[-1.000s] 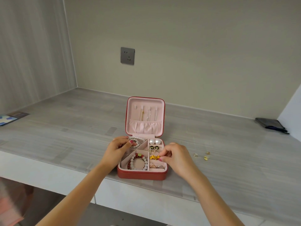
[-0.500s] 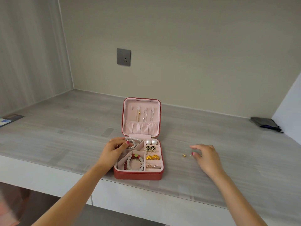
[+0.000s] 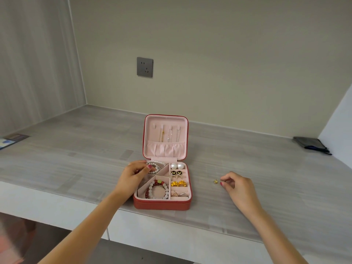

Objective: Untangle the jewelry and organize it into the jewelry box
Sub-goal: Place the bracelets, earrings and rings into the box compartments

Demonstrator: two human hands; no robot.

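The left hand [image 3: 135, 173] rests on the far left corner of the open red jewelry box [image 3: 162, 203], its fingers curled over the rim and its thumb and forefinger touching the pearl bracelet [image 3: 157, 166] that lies in the back left compartment; whether it truly pinches the beads cannot be told. Its forearm runs in from the lower left, angled up towards the box. The right hand [image 3: 238, 185] is well to the right of the box, low over the grey tabletop [image 3: 76, 149], with fingers bent and the thumb and forefinger closed on something tiny at their tips, too small to identify. Just beside those fingertips, on the side nearer the box, lies a small gold earring piece [image 3: 215, 181] on the tabletop. The right forearm comes in from the lower right. Inside the box, a red and white beaded bracelet [image 3: 157, 189] fills the front left compartment, while the right column holds two pearl studs [image 3: 177, 165], black butterfly studs [image 3: 176, 172], gold earrings [image 3: 178, 183] and rings [image 3: 179, 194]. Three thin chains [image 3: 170, 134] hang in the upright pink lid.
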